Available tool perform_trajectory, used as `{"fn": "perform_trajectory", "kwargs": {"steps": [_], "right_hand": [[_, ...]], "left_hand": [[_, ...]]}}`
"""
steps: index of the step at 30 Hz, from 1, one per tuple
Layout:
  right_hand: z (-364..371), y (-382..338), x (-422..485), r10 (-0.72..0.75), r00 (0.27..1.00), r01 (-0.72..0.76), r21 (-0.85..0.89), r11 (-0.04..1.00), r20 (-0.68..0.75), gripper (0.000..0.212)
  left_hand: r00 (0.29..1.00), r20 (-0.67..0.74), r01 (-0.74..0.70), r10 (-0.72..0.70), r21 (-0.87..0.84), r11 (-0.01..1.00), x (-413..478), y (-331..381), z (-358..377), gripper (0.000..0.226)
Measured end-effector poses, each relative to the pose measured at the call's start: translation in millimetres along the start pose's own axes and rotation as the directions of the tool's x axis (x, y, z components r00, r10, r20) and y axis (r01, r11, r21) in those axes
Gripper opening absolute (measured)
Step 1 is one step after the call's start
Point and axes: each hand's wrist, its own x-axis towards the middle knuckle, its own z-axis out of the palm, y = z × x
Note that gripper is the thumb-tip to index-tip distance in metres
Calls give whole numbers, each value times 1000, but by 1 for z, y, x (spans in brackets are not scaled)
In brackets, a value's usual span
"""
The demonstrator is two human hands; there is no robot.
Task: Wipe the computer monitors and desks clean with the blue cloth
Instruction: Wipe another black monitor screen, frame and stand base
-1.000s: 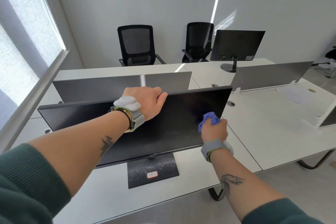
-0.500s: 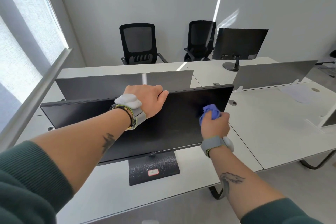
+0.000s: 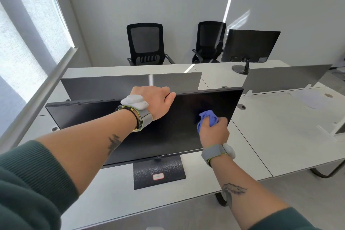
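The blue cloth is bunched in the right hand, whose fingers are curled round it. It is pressed against the right part of the near monitor, which stands on a flat black base towards the near edge of the white tabletop. The left hand is clamped over the monitor's top edge, fingers hooked behind it — a brace against the push of the wiping.

The cloth is judged soft, light and easily wadded; it is best held as a loose pad so that a broad face meets the screen. The panel is thin, probably fragile and apt to tilt on its single stem, so only light pressure is called for.

Behind the monitor a grey divider panel runs along the tabletop's far edge, leaving little room at the back. A second monitor stands on the opposite desk, its back turned, with black chairs beyond. On the adjoining tabletop to the right a sheet of paper lies near the far edge — it would need lifting before that surface is wiped.
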Motion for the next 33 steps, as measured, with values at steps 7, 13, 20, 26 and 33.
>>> {"fn": "perform_trajectory", "kwargs": {"steps": [7, 13, 20, 26, 33], "right_hand": [[36, 14, -41, -141, 921, 223, -196, 955, 362, 22], [17, 21, -12, 78, 996, -75, -86, 993, 30, 22], [45, 16, -51, -169, 914, 257, -201, 945, 370, 24], [32, 22, -31, 59, 990, -39, -156, 987, 128, 22], [47, 16, -56, -139, 903, 238, -204, 950, 407, 25]], "left_hand": [[1000, -12, 12, -12, 1, 1000, 1, -1, 2, 52], [1000, 2, 10, -10, 12, 1000, -1, 0, -1, 50], [1000, -7, 4, -3, 14, 1000, 1, 0, 1, 52], [1000, -9, 7, -6, 19, 1000, 1, 1, 0, 50], [1000, -19, 5, -5, 11, 1000, 1, 0, 0, 51]]}}
